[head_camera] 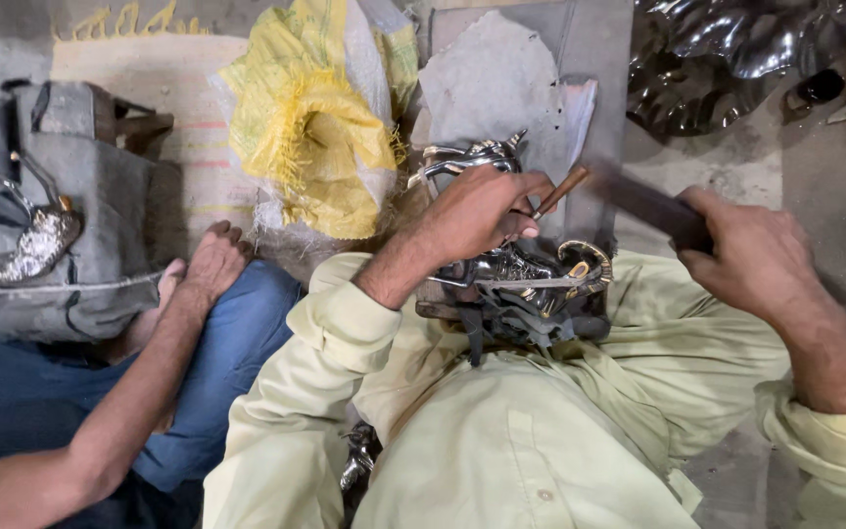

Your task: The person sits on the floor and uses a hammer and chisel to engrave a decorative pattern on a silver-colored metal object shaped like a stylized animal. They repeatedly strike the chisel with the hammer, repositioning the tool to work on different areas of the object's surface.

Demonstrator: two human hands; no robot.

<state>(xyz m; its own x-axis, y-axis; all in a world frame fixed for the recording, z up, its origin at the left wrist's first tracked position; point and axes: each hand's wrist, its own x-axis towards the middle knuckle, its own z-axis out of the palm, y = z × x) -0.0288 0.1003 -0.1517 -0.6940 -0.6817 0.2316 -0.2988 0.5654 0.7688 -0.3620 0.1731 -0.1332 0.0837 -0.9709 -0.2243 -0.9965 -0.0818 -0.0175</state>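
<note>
The person in the pale yellow shirt sits with a shiny dark metal figurine resting in the lap, silver with brass-coloured curls at its right end. The left hand lies over the top of the figurine, fingers curled tight around a thin punch with a brown tip that slants up and to the right from between the fingers. The right hand is closed in a full grip on the handle of a dark hammer, blurred, whose head end sits just beside the tip of the punch. Behind the figurine lies a grey flat sheet, and next to it a crumpled yellow woven sack. At the left sits another person in blue trousers, one bare forearm stretched out with the hand resting on the knee. Further left, a grey cloth bundle carries a second silvery ornament on top. A large polished dark metal piece with wavy folds lies at the top right, well apart from both hands.
</note>
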